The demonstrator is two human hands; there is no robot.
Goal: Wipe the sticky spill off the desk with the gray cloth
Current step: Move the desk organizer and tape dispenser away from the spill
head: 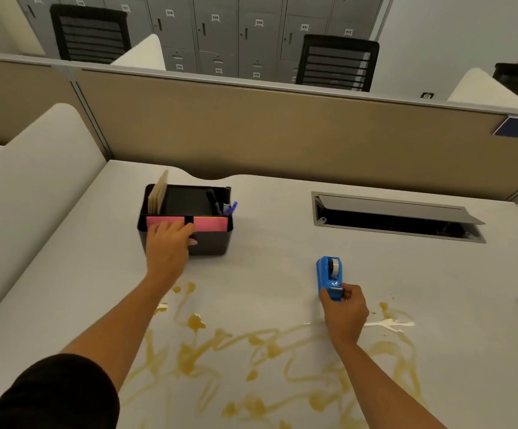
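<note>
Beneath both arms, spill [251, 360]; fingers [344, 294] elsewhere.

You've got a black desk organizer [186, 224] back-left: pink sticky notes [209, 223] along its front edge, pens [220, 203] at its right end, tan cards [157, 193] upright at its left. Blue tape dispenser [329, 275] sits mid-right. Behind it, a cable hatch [397, 216] with lid propped open. Beige partition [282, 128] behind; chairs [338, 63] and numbered lockers [217, 32] beyond.
</note>
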